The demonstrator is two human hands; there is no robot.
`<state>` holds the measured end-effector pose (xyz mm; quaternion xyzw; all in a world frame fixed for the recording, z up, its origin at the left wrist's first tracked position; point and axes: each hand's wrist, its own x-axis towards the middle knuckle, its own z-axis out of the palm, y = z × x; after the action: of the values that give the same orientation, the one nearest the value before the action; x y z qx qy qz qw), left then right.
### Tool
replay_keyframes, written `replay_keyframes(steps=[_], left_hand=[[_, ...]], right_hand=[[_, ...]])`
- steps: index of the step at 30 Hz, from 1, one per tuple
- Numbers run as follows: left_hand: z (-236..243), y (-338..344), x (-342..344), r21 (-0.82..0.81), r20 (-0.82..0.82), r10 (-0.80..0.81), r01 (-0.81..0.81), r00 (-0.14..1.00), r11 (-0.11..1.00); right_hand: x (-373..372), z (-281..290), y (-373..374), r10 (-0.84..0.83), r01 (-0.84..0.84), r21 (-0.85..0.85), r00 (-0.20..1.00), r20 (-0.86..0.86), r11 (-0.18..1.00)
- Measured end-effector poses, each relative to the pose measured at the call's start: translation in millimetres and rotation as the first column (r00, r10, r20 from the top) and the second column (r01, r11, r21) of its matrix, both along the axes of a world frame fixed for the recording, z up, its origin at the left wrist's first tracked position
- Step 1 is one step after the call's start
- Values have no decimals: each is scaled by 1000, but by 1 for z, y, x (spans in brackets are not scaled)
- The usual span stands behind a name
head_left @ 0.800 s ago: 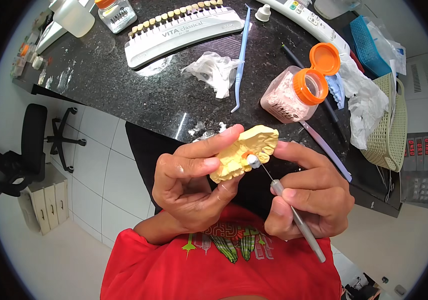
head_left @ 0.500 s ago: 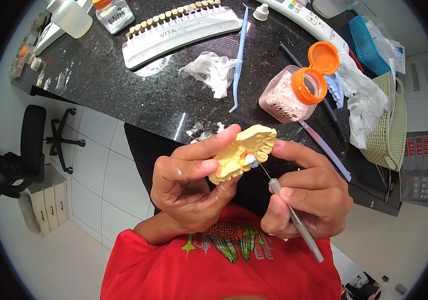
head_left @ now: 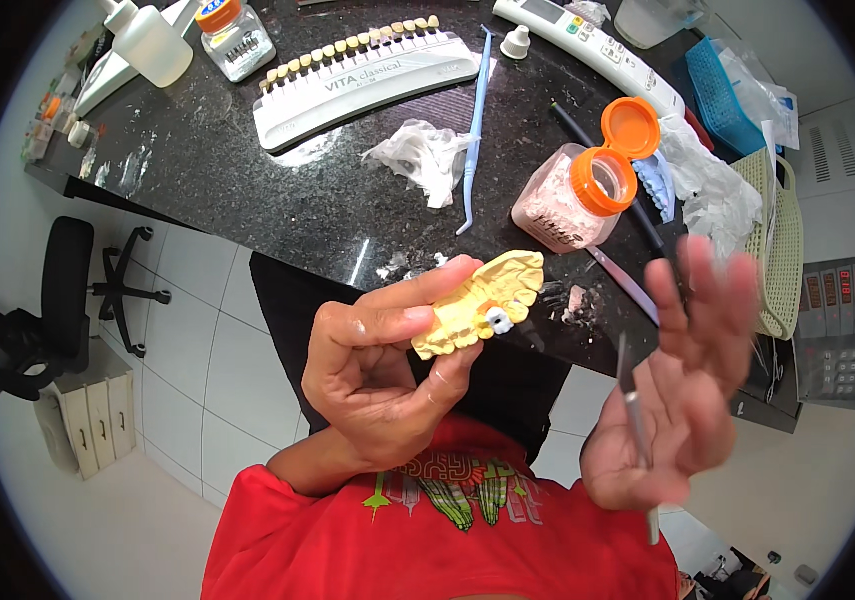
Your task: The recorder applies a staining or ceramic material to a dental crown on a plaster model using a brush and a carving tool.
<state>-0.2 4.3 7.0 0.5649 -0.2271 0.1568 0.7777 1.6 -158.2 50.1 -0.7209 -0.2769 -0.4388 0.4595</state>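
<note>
Left hand (head_left: 378,350): you pinch the yellow dental model (head_left: 463,312).
White tooth (head_left: 493,320): on the model, right of your left fingertips; contact now broken off.
Right hand (head_left: 673,420): swung away, fingers spread; blur hides your grip on the metal tool (head_left: 635,412).

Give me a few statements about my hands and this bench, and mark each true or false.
1. The left hand holds the yellow dental model. True.
2. The metal tool by the right hand touches that model. False: the tool is apart from it.
3. A crumpled white tissue lies left of the pink-powder jar. True.
4. The jar's orange lid is closed. False: it is flipped open.
5. A blue instrument lies on the dark bench. True.
</note>
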Motion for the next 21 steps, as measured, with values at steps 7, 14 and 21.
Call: replay_keyframes(steps=[7,14,21], left_hand=[[5,2,-4,-70,-83,-80,74,993,995],[0,0,-3,-61,-49,-81,78,996,995],[-8,-3,5,37,168,-13,7,986,999]], right_hand=[[-24,9,-13,95,-88,49,979,-181,995],[-12,12,-14,176,-196,-59,955,-239,979],[-14,10,-10,193,-192,33,941,-279,981]])
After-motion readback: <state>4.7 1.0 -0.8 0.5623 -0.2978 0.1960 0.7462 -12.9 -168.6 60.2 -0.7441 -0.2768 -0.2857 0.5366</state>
